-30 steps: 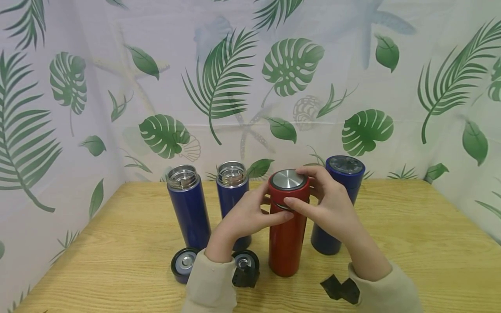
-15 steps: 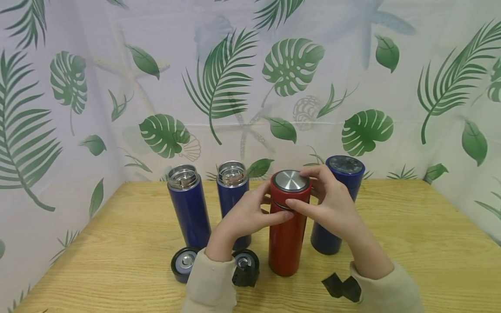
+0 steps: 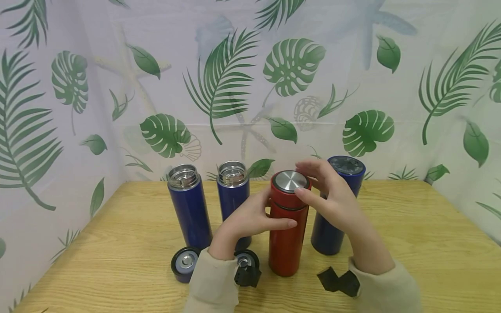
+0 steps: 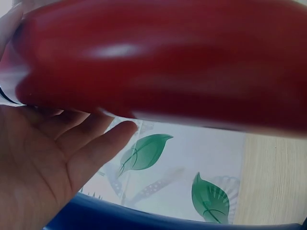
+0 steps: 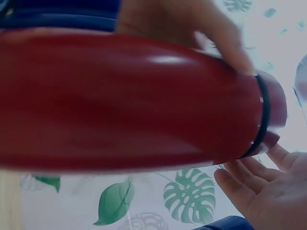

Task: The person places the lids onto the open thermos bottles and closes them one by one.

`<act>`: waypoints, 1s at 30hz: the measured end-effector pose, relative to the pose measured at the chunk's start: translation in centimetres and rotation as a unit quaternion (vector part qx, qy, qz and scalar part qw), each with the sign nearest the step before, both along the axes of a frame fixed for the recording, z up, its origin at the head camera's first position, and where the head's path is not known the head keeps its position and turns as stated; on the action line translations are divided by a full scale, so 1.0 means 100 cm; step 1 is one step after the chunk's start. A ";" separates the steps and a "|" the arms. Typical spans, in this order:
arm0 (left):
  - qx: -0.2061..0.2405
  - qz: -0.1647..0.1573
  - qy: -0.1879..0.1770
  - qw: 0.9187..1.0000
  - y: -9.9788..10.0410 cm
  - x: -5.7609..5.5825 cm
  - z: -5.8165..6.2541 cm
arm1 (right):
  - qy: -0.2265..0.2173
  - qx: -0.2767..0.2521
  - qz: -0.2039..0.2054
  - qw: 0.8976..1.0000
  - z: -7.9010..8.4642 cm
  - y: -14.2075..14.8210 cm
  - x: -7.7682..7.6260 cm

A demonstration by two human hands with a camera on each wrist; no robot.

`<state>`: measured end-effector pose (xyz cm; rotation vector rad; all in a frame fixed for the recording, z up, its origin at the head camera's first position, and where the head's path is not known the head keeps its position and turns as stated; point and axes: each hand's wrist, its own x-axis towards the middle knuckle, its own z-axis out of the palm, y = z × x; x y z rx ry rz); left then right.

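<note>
A red thermos [image 3: 285,243] stands upright on the wooden table, its steel-topped lid [image 3: 290,181] seated on it. My left hand [image 3: 250,219] grips the body just below the lid, thumb across the front, fingers behind. At the lid's right side is my right hand [image 3: 332,195], fingers spread and loosely curved around it. Its thumb is at the lid's front edge, and its index finger is raised behind the rim. In the right wrist view, the right fingertips [image 5: 225,177] lie close beside the lid end; whether they touch is unclear.
Two lidless blue thermoses [image 3: 189,217] [image 3: 233,195] stand at left. Their lids [image 3: 184,265] [image 3: 245,261] lie upturned in front, partly hidden by the left sleeve. A lidded blue thermos [image 3: 326,234] stands behind my right hand. A leaf-patterned cloth [image 3: 242,87] hangs behind.
My right thumb has moved up from the seam to the lid's front edge, and its index finger has lifted off the rim. The left hand's thumb has slid slightly lower.
</note>
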<state>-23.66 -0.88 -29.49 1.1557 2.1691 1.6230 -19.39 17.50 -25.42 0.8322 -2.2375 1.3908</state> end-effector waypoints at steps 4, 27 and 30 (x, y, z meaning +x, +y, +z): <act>-0.004 -0.003 -0.005 1.000 0.000 0.000 -0.001 | -0.006 -0.003 0.022 1.000 0.003 -0.001 -0.002; -0.013 0.001 -0.002 1.000 -0.002 -0.001 -0.002 | -0.021 0.044 -0.006 0.999 -0.001 -0.002 -0.004; -0.010 0.000 -0.006 1.000 -0.001 -0.001 -0.002 | -0.025 0.050 -0.028 0.998 -0.002 -0.003 -0.005</act>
